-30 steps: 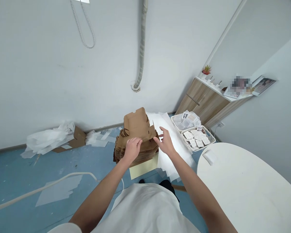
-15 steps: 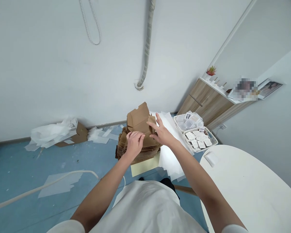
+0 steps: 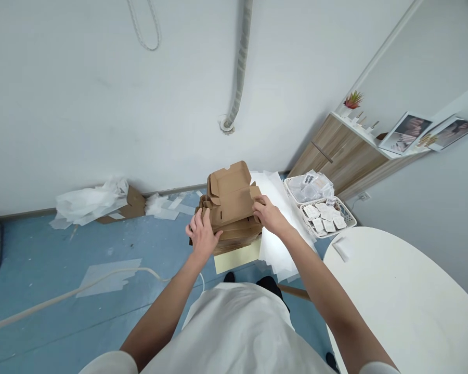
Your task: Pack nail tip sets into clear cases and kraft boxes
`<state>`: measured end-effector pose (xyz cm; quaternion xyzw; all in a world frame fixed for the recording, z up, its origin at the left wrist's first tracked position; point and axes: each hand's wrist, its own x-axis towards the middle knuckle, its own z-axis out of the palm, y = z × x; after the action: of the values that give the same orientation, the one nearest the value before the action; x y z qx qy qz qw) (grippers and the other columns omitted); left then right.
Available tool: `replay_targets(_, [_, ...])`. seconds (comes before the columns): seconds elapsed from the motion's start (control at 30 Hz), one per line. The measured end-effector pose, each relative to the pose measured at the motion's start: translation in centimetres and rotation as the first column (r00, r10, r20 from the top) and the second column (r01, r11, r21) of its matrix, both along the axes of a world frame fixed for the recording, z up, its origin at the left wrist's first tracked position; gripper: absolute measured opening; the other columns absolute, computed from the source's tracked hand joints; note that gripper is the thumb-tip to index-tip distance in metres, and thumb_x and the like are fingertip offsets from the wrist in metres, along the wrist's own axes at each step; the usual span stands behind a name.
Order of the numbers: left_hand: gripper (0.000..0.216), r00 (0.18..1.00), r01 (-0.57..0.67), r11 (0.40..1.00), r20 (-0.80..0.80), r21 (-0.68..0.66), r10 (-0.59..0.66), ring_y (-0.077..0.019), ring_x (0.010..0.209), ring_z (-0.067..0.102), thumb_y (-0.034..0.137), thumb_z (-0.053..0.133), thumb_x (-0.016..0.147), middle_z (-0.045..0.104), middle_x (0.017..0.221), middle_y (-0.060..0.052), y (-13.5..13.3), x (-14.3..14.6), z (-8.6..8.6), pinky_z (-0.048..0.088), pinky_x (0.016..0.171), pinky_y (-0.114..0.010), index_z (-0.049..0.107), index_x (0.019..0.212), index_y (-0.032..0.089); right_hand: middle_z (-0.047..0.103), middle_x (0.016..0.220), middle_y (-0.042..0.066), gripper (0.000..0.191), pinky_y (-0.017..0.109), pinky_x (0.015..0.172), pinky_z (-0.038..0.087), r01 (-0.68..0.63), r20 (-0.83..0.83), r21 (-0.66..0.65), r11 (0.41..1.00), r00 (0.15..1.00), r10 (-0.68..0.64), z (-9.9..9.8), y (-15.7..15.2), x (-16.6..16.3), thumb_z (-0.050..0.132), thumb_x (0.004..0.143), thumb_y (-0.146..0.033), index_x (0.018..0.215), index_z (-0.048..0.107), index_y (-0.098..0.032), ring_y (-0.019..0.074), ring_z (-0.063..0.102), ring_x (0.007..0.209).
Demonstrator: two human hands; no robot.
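Note:
A brown cardboard box (image 3: 234, 200), unfolded with its lid raised toward the wall, lies on a stack of flattened cardboard boxes (image 3: 237, 234). At the box's near left corner is my left hand (image 3: 203, 236), its fingers bent over the side flap and its thumb by the front edge. My right hand (image 3: 270, 214) has its curled fingers closed on the right side flap. The undersides of both hands' fingers are partly hidden.
White sheets (image 3: 283, 244) lie right of the stack, beside baskets of small white packets (image 3: 323, 218) and clear bags (image 3: 312, 187). A round white table (image 3: 398, 296) stands at my right. A hose (image 3: 81, 285) crosses the floor at left.
My left hand has moved left and spread from a pinch onto the box's left flap. My right hand, open before, has closed on the right flap. The view has shifted slightly.

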<state>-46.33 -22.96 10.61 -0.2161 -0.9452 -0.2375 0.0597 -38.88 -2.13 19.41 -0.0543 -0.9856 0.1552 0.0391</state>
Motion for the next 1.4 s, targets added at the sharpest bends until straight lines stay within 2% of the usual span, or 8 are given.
replay_targets(0.23, [0.104,0.983,-0.09,0.959,0.178,0.27,0.042,-0.0364,0.125,0.018,0.057,0.061,0.059,0.019,0.138,-0.018,0.1,-0.1,0.3,0.018,0.096,-0.055,0.004,0.136,0.018,0.038,0.118,0.007,0.014,0.036,0.086,0.043,0.107,-0.257,-0.179,0.978,0.955,-0.152,-0.2,2.3,2.0,0.039,0.082,-0.021,0.085,0.053,-0.022,0.019,0.048,0.105])
replay_targets(0.37, [0.084,0.924,-0.06,0.778,0.329,0.626,-0.193,-0.0294,0.125,0.027,0.062,0.042,0.073,0.021,0.139,-0.016,1.2,-0.3,1.0,0.027,0.097,-0.045,0.006,0.136,0.021,0.04,0.115,0.009,0.012,0.041,0.092,0.041,0.178,-0.383,-0.241,0.954,0.886,-0.262,-0.9,3.2,4.6,0.042,0.082,-0.023,0.085,0.053,-0.022,0.0223,0.042,0.113])
replay_targets(0.47, [0.072,0.773,-0.122,0.656,0.486,0.745,-0.408,-0.0264,0.115,0.043,0.062,0.036,0.076,0.037,0.131,-0.015,3.0,-0.8,2.2,0.038,0.089,-0.039,0.02,0.133,0.021,0.041,0.113,0.01,0.011,0.045,0.094,0.04,0.206,-0.451,-0.266,0.942,0.837,-0.31,-2.0,3.3,6.7,0.044,0.081,-0.024,0.085,0.053,-0.022,0.0232,0.041,0.114])
replay_targets(0.73, [0.049,0.375,-0.313,0.758,0.808,0.572,-0.455,-0.0187,0.078,0.062,0.046,0.05,0.076,0.06,0.105,-0.01,8.1,-2.4,4.5,0.051,0.06,-0.03,0.043,0.118,0.022,0.039,0.122,0.008,0.016,0.045,0.093,0.042,0.152,-0.318,-0.284,0.947,0.916,-0.243,-5.3,3.0,10.9,0.049,0.08,-0.033,0.092,0.054,-0.026,0.0224,0.04,0.116])
replay_targets(0.93, [0.033,0.426,-0.282,0.797,0.814,0.534,-0.394,-0.0166,0.072,0.062,0.024,0.058,0.067,0.064,0.085,-0.006,11.6,0.2,5.7,0.051,0.056,-0.026,0.055,0.099,0.015,0.042,0.122,0.003,0.022,0.046,0.093,0.043,0.143,-0.301,-0.339,0.93,0.92,-0.251,-5.8,4.1,16.9,0.049,0.079,-0.035,0.1,0.052,-0.03,0.0209,0.041,0.116])
replay_targets(1.07, [0.033,0.482,-0.221,0.727,0.72,0.65,-0.498,-0.0179,0.079,0.062,0.023,0.058,0.066,0.064,0.087,-0.005,15.2,5.5,7.2,0.052,0.064,-0.028,0.056,0.097,0.015,0.037,0.128,0.005,0.019,0.047,0.092,0.044,0.202,-0.491,-0.388,0.899,0.78,-0.387,-5.0,4.8,23.6,0.053,0.077,-0.029,0.095,0.054,-0.028,0.0249,0.039,0.119])
replay_targets(1.2, [0.037,0.449,-0.179,0.703,0.693,0.688,-0.564,-0.0183,0.085,0.061,0.025,0.058,0.066,0.063,0.096,-0.007,19.5,12.5,7.3,0.051,0.07,-0.029,0.054,0.101,0.015,0.026,0.135,0.007,0.033,0.046,0.092,0.043,0.358,-0.505,-0.598,0.717,0.526,-0.684,-4.5,4.6,30.6,0.053,0.076,-0.035,0.107,0.044,-0.028,0.0262,0.032,0.124])
replay_targets(1.4, [0.036,0.304,0.129,0.711,0.655,0.691,-0.692,-0.0199,0.092,0.059,0.031,0.052,0.073,0.062,0.102,-0.008,25.3,23.7,4.6,0.05,0.074,-0.031,0.053,0.105,0.015,0.014,0.14,0.012,0.07,0.042,0.085,0.046,0.284,-0.079,-0.947,0.149,0.245,-0.966,-7.2,4.8,40.3,0.054,0.072,-0.048,0.128,0.016,-0.032,0.0247,0.04,0.119])
